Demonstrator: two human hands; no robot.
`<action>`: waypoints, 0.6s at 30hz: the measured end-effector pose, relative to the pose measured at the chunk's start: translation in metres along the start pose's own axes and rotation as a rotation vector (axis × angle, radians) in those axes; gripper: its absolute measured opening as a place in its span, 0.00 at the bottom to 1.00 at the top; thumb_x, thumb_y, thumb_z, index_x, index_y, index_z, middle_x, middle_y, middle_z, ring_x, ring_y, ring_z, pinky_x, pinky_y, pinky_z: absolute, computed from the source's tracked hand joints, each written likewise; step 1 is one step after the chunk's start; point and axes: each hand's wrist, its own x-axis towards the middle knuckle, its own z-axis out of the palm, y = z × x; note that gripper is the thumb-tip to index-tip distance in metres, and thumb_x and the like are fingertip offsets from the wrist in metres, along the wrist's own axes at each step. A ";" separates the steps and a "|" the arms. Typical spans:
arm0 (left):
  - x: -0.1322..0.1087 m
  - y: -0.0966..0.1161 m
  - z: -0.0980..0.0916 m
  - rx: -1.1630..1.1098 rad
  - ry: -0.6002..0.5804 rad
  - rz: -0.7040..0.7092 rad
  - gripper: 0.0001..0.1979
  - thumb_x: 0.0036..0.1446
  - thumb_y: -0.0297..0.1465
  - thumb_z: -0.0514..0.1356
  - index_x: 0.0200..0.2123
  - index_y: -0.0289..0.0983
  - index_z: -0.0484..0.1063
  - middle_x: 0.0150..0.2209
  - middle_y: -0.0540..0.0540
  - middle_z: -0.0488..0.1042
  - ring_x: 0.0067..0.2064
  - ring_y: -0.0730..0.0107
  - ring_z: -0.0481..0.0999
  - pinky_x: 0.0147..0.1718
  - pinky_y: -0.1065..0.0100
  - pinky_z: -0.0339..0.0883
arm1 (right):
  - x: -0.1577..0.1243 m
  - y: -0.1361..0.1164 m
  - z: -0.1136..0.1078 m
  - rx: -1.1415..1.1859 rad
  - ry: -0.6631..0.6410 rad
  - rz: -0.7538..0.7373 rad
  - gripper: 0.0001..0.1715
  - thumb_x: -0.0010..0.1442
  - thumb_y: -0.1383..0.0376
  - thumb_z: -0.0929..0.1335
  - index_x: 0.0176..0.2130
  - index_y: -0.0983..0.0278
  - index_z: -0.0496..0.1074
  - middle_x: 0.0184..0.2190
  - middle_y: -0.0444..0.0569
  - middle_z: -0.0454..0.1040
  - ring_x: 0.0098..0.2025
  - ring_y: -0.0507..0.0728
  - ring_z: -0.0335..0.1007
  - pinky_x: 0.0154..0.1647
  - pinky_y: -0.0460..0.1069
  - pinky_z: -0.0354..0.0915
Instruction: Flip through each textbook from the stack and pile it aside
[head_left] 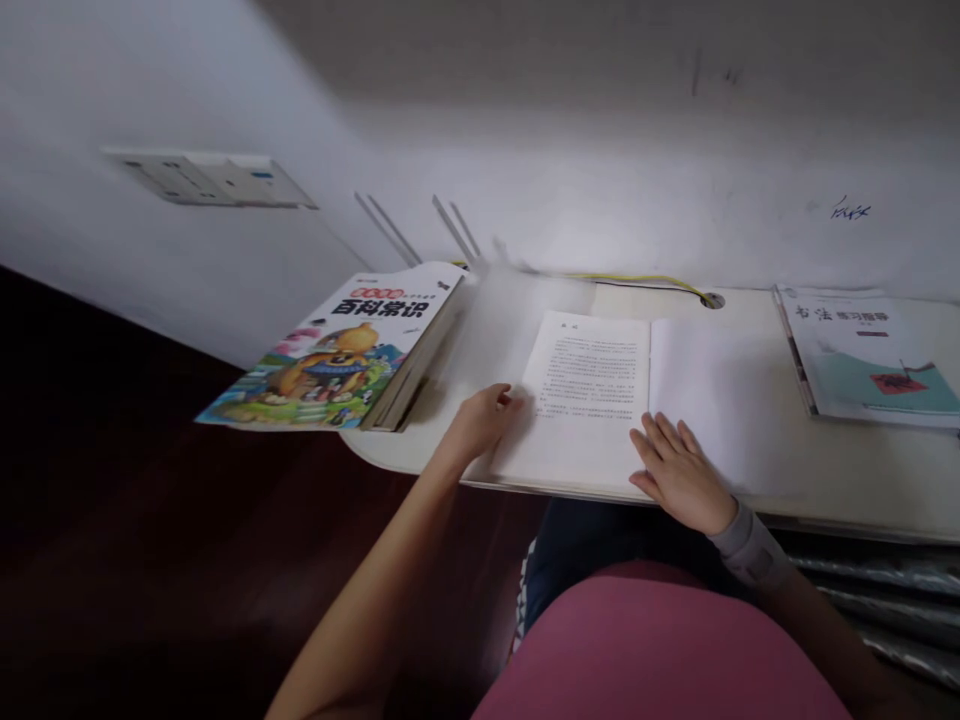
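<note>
Fingers [660, 435] of right hand [679, 470] flat, spread on book [592, 400] at desk [825, 480] front edge. Left hand [480, 420] curled at its left page edge; grip unclear. Picture book [337, 350] overhangs left corner.

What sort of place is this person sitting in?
Most likely a study corner at home or in a classroom: a pale desk against a white wall, with an open book, a picture book and a workbook on it.
</note>
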 end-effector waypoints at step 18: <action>-0.012 0.196 -0.059 -0.316 -0.263 0.370 0.06 0.52 0.33 0.59 0.31 0.35 0.69 0.23 0.52 0.65 0.24 0.75 0.69 0.24 0.74 0.62 | 0.008 0.030 -0.012 0.516 0.044 0.090 0.37 0.68 0.50 0.50 0.68 0.68 0.43 0.66 0.59 0.54 0.67 0.57 0.50 0.63 0.57 0.56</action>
